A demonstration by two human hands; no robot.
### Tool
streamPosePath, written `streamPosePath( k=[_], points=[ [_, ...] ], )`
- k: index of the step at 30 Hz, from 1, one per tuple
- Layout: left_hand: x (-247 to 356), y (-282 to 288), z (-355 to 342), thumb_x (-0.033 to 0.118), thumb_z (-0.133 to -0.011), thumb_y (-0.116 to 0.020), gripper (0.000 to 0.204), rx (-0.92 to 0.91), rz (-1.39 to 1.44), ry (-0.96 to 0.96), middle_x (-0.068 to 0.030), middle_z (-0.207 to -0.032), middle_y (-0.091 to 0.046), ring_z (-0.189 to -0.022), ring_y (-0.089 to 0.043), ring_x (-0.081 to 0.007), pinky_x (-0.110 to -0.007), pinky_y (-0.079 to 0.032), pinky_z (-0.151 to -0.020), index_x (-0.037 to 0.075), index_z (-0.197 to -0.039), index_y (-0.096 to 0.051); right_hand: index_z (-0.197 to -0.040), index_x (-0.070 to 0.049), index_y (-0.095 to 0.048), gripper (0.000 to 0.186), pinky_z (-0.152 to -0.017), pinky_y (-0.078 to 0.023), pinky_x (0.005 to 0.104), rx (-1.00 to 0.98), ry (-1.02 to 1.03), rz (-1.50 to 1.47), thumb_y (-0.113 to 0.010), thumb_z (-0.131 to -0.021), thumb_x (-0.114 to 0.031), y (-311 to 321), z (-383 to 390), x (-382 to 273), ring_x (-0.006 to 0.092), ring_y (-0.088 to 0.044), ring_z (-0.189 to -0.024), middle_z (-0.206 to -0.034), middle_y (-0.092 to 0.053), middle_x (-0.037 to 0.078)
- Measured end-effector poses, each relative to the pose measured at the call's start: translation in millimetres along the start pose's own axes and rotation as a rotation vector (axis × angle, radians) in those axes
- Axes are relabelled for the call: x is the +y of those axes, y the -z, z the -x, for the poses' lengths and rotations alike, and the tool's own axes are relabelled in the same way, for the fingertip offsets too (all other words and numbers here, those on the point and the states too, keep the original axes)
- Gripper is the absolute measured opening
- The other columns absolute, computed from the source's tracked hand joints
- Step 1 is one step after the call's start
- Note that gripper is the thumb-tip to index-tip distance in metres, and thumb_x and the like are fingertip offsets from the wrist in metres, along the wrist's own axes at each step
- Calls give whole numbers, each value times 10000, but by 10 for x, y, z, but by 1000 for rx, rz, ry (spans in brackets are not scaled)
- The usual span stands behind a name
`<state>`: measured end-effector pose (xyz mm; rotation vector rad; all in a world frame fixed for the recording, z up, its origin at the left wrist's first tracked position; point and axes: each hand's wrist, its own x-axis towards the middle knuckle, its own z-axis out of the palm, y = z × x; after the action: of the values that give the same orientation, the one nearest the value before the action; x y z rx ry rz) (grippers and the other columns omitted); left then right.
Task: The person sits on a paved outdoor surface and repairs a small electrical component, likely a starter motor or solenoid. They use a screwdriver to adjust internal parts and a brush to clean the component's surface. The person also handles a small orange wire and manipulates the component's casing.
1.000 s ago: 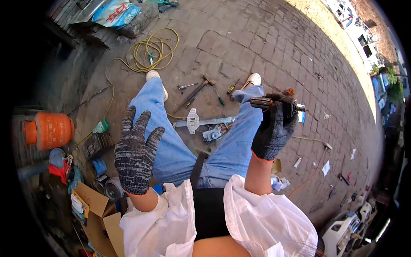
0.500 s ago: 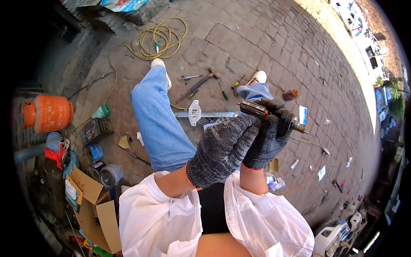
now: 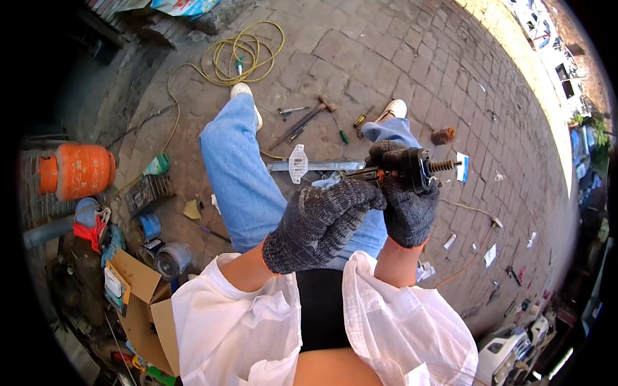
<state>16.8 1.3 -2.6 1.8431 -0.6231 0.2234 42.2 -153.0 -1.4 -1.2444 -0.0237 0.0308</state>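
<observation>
Both hands wear dark grey knit gloves with orange cuffs and meet in front of my right thigh. Between them is a motor armature (image 3: 368,174), a dark cylinder with copper-coloured windings, partly hidden by the gloves. A black end bracket (image 3: 418,170) sits on it, and a shaft with a threaded or coiled section (image 3: 444,166) points right. My right hand (image 3: 410,215) is closed around the armature at the bracket, with fingers behind and below. My left hand (image 3: 328,215) is closed at the armature's left end; its fingertips are partly hidden.
On the brick paving ahead lie a hammer (image 3: 326,103), a green-handled screwdriver (image 3: 344,136), a metal bar (image 3: 335,165) and a clear plastic piece (image 3: 298,163). A rusty coil (image 3: 443,136) lies right. Leftward are an orange gas cylinder (image 3: 80,172), a cardboard box (image 3: 138,321) and a coiled yellow hose (image 3: 241,58).
The armature has turned so its shaft, angled down to the right before, now points nearly level. My left hand has moved slightly left and down; the bracket now shows more fully.
</observation>
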Motion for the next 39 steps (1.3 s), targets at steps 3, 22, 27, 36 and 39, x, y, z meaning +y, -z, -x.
streamPosePath(
  k=[3,22,27,36,39],
  points=[
    [-28,-44,78,76,-772,-570,217,-64,-29,45,-99,-931,-639,-740,-625,-219,-316,-486,-628,31,-981,-607,-990,27,-596,305,-736,-482,266,52,106,175,-685,-704,-27,41,75,30,152,-602,-812,-919,-629,103],
    [-114,-113,388,81,-823,-573,225,263,1105,541,-114,-923,-615,-770,-599,-152,-238,-496,-610,4,-1034,-556,-892,-111,-485,90,-661,-326,269,-232,-75,-1183,-535,-838,-162,110,-123,19,131,-363,-718,-776,-471,-30],
    [-66,-212,405,111,-860,-508,233,240,1033,423,-94,-897,-607,-572,-443,-35,-178,-390,-532,-12,-1054,-544,-799,-109,-479,84,-699,-335,284,-66,-81,-1304,-532,-831,-167,55,-94,-37,152,-377,-742,-772,-480,-13],
    [21,-173,396,136,-839,-556,257,316,1261,540,-114,-879,-606,-518,-448,-51,-174,-370,-458,7,-1062,-547,-784,-108,-454,74,-646,-329,265,-158,-218,-1305,-485,-850,-115,3,-63,-63,122,-369,-687,-733,-444,-27],
    [38,-112,345,140,-838,-560,266,359,1335,535,-130,-879,-608,-517,-463,-60,-183,-386,-452,8,-1069,-543,-762,-112,-442,97,-647,-332,276,-215,-260,-1330,-473,-852,-126,3,-43,-57,124,-371,-682,-721,-436,-21]
  ],
)
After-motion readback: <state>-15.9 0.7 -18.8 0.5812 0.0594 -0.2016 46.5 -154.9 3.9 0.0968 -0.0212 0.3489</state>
